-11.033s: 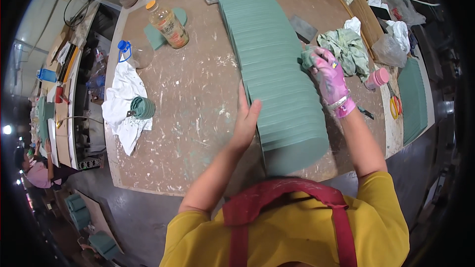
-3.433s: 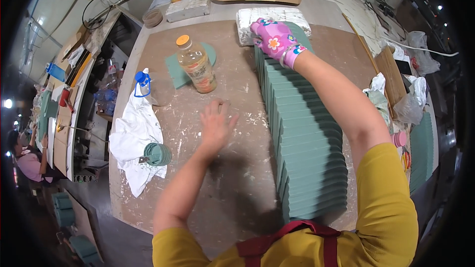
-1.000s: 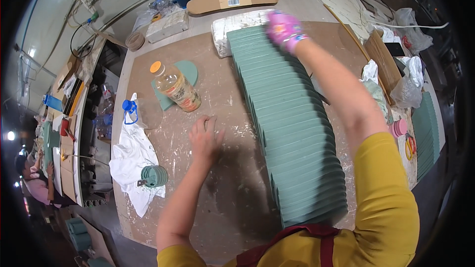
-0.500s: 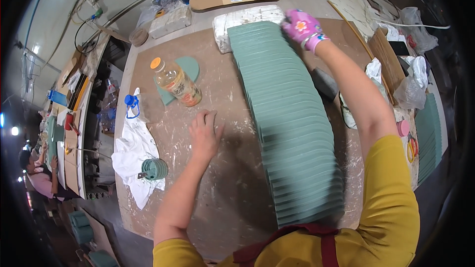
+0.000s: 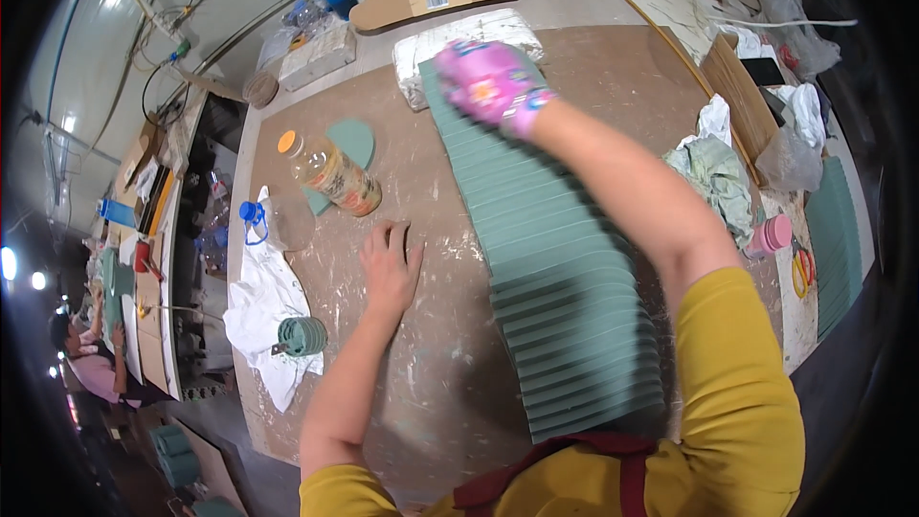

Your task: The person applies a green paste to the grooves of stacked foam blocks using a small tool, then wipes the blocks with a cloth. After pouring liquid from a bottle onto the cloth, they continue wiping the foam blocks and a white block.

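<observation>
A long row of overlapping green sheets [image 5: 565, 287] runs from the far end of the table toward my body, its edges stepped like shingles. My right hand [image 5: 486, 86], in a pink flowered glove, is over the far end of the row. Motion smears its fingers, and whatever lies under the palm is hidden. A white wrapped block [image 5: 412, 67] sits just beyond that end. My bare left hand [image 5: 390, 268] rests on the brown tabletop [image 5: 431, 325] left of the row, holding nothing, fingers spread and slightly bent.
Left of the row are an orange-capped bottle [image 5: 335, 175], a green piece [image 5: 352, 142], a white cloth [image 5: 263, 311] and a green ring-shaped roll [image 5: 302, 336]. A crumpled cloth [image 5: 716, 182], pink-lidded jar [image 5: 769, 236] and scissors [image 5: 802, 270] lie right. Another person [image 5: 96, 364] works far left.
My right hand has swept left from the row's far right edge to across its far end. The sheets there now lie flatter. My left hand stays about where it was.
</observation>
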A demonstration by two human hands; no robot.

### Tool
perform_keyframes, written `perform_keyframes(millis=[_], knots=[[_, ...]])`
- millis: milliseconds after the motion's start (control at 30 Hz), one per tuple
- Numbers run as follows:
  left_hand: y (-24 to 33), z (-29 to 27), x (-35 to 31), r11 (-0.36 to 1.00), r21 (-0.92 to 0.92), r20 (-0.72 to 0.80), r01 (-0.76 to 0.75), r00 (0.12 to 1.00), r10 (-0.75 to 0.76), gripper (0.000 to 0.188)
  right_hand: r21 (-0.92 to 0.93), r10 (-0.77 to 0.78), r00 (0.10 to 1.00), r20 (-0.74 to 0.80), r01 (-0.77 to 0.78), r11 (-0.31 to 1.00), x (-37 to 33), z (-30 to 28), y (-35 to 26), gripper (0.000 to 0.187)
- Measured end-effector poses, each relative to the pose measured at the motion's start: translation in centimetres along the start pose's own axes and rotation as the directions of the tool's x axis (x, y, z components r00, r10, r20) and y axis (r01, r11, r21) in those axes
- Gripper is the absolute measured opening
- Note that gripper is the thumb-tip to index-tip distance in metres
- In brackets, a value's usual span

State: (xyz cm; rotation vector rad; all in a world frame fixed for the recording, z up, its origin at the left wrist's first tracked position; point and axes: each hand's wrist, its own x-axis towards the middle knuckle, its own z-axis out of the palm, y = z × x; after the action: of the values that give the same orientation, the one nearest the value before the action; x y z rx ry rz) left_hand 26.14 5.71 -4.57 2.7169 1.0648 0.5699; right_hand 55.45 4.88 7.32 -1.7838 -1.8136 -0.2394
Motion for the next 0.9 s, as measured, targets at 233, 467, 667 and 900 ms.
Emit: perform_keyframes(millis=[233,467,667,900], knots=[[-0.3,-0.3,-0.6,0.999,-0.023,-0.006,0.043,0.999,-0.043,0.038,-0.267,0.38,0.918,0.111,-0.34,0.902,-1.8,-2.5,6.3,0.017],[-0.2,0.0,-0.4,1.0,0.008,0.0,0.016,1.0,-0.016,0.038,-0.181,0.107,0.991,0.08,-0.091,0.979,0.3,1.2,1.7,0.02],[-0.2,0.1,-0.6,1.0,0.003,-0.025,0.021,0.999,-0.021,0.037,-0.329,0.446,0.88,0.166,-0.377,0.866,-4.6,-4.4,9.0,0.021],[-0.9,0.0,-0.6,1.0,-0.025,-0.053,-0.012,0.999,0.011,0.034,-0.047,0.103,0.992,0.079,-0.099,0.994,-6.3,-3.8,0.3,0.02]])
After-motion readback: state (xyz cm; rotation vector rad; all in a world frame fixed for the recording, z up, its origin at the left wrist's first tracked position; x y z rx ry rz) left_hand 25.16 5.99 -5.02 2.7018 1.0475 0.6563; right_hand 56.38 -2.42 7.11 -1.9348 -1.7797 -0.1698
